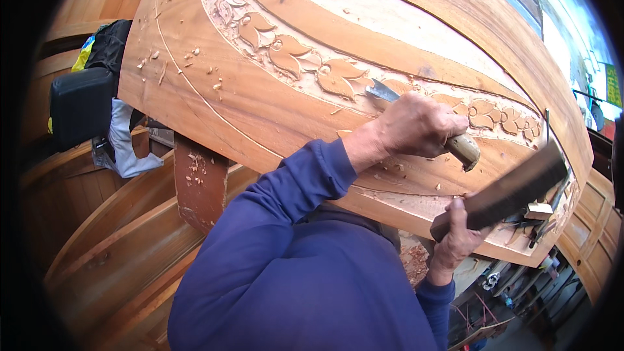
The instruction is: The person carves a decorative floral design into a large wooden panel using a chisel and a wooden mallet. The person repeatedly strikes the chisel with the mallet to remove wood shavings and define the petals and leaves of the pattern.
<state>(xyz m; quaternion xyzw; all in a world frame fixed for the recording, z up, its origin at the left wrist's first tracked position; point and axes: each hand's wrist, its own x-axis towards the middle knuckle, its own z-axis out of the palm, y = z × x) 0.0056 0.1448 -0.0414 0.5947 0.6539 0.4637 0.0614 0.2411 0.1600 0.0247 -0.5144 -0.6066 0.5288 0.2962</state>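
My left hand [416, 123] is closed round a wood carving chisel [382, 91]. Its steel blade points up and left, with the edge at the carved floral band [286, 57] of a large wooden panel [253, 107]. The worn end of the wooden handle sticks out below my fist. My right hand [455, 239] grips a dark wooden mallet [510, 192], slightly blurred. The mallet is tilted up to the right over the panel's near right part, apart from the chisel handle. Raised leaves and flowers lie on both sides of the blade.
Shavings [218, 83] are scattered over the panel. A small pale block [538, 211] and several hand tools lie at its right end. A brown support [200, 185] stands under the near left edge. Further left are a black case [81, 105] and stacked wooden panels [123, 247].
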